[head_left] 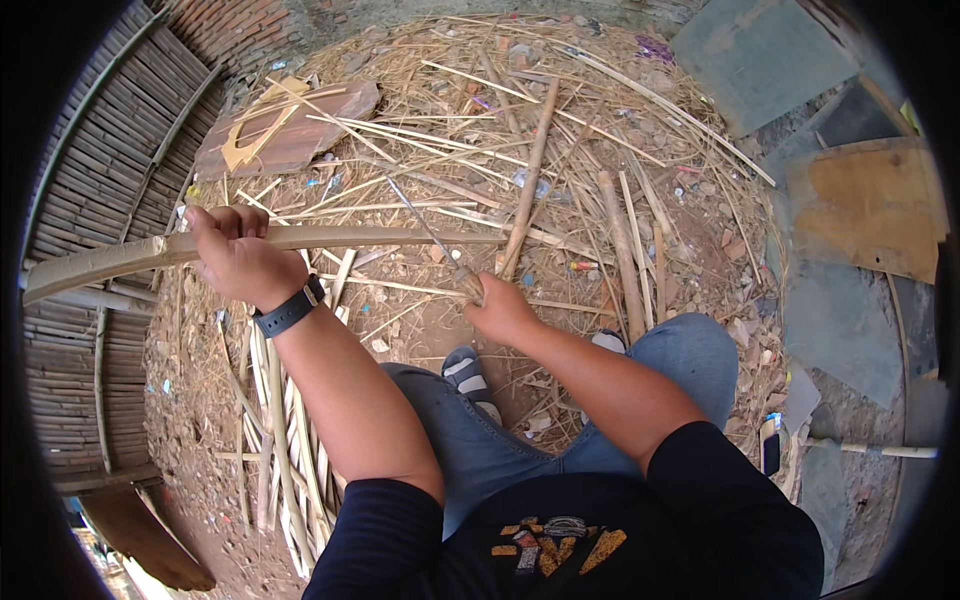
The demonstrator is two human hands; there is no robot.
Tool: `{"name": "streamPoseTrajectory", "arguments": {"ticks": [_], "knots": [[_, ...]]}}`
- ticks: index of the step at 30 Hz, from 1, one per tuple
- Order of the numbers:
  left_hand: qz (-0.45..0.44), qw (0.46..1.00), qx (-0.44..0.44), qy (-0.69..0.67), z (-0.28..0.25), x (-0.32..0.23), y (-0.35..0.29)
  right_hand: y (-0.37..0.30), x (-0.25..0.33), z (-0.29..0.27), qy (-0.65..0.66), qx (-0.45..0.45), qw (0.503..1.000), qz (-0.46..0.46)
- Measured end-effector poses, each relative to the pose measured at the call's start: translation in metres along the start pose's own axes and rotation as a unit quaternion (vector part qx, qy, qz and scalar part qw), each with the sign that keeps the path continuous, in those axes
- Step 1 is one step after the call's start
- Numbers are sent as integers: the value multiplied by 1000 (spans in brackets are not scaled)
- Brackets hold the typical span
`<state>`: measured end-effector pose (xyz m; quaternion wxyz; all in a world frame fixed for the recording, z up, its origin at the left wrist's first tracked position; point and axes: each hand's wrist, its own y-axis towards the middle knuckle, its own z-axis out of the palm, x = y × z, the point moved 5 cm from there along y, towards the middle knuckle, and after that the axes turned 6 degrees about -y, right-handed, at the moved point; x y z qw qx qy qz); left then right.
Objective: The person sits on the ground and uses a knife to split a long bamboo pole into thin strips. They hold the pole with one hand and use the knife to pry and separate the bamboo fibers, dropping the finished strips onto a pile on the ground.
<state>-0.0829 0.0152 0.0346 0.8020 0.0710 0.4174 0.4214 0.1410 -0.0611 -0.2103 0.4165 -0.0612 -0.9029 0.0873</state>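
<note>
The left hand (238,255), a black wristwatch (290,310) on its wrist, is closed around a long pale split bamboo strip (330,238) that runs level across the view from the left rim to about the middle. The right hand (500,312) grips the wooden handle of a thin-bladed knife (425,228), whose blade slants up and left to cross the strip. A bundle of narrow bamboo slats (280,420) lies on the dirt ground (190,420) beside the left knee. Scattered bamboo offcuts (530,180) litter the ground ahead.
</note>
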Motion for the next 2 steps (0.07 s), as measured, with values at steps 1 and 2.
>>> {"name": "streamPoseTrajectory", "arguments": {"ticks": [1,2], "knots": [[-3,1000,4,2,1,0,-1,0,-1,0,2,-1,1000,3],[-6,1000,7,4,2,0,-2,0,-1,-1,5,-2,1000,6]]}}
